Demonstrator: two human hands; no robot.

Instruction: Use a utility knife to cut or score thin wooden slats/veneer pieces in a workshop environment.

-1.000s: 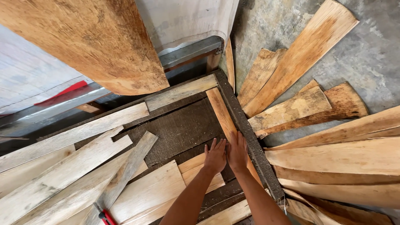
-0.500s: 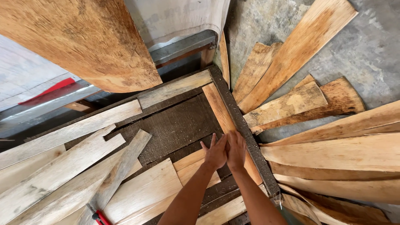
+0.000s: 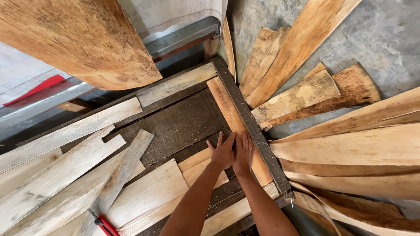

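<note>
My left hand (image 3: 222, 153) and my right hand (image 3: 243, 153) lie flat side by side, fingers spread, on a long orange-brown veneer strip (image 3: 227, 109) that runs along the inner right edge of a dark wooden frame (image 3: 253, 126). Neither hand grips anything. Just left of the hands lie paler veneer pieces (image 3: 153, 192) inside the frame. The dark board bed (image 3: 175, 124) shows between the strips.
Many long veneer sheets (image 3: 350, 148) fan out on the grey concrete floor (image 3: 385, 39) to the right. A large rough wooden slab (image 3: 83, 39) overhangs at upper left. Pale strips (image 3: 57, 175) pile at left, with a red-handled tool (image 3: 105, 225) at the bottom.
Both hands have slid a little farther along the orange-brown strip, staying flat on it. The view has shifted slightly.
</note>
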